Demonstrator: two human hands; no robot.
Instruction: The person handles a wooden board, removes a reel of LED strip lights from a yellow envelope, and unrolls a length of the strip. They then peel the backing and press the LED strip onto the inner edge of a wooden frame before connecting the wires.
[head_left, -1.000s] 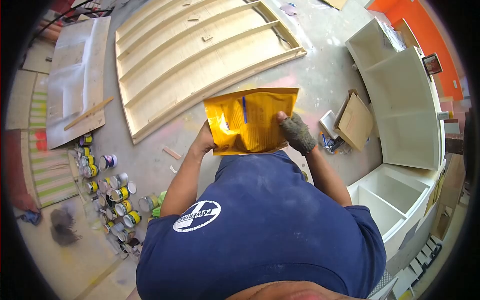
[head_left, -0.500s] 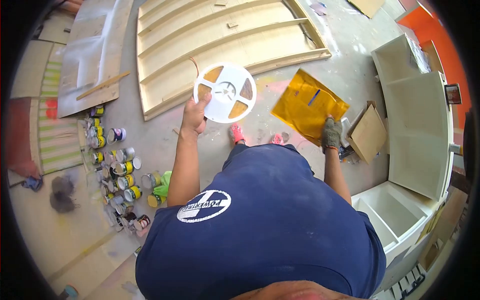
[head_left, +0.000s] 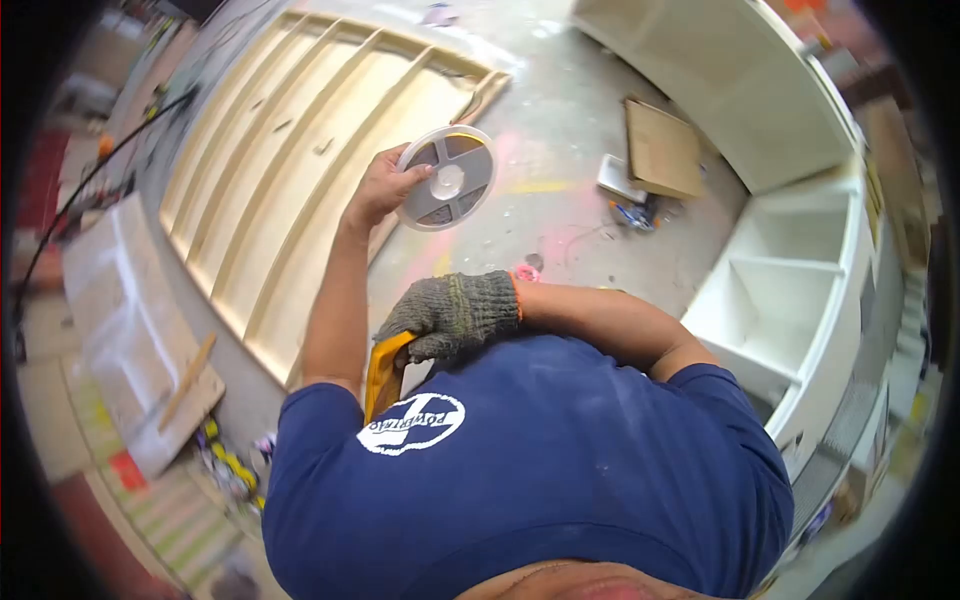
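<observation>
My bare left hand (head_left: 383, 188) is closed on the rim of a white LED strip reel (head_left: 448, 182). Thumb on the near face, it holds the reel raised and tilted over the floor; a short wire sticks out at the reel's top. In a grey knitted glove, my right hand (head_left: 450, 315) reaches across my chest. Its fingers are wrapped round a yellow-gold envelope (head_left: 384, 375), folded or seen edge-on, which hangs beside my left upper arm. The envelope's lower end is hidden by my shirt.
A ribbed wooden frame panel (head_left: 290, 150) lies on the floor at front left. White cabinets (head_left: 790, 280) stand on the right, near a cardboard box (head_left: 660, 150) and small items. A white-smeared board (head_left: 130, 320) and paint cans (head_left: 225, 465) are at left.
My right hand has swung from the right across my body with the envelope. The reel has turned in my left hand and shows a greyer face. The view has rotated to the right.
</observation>
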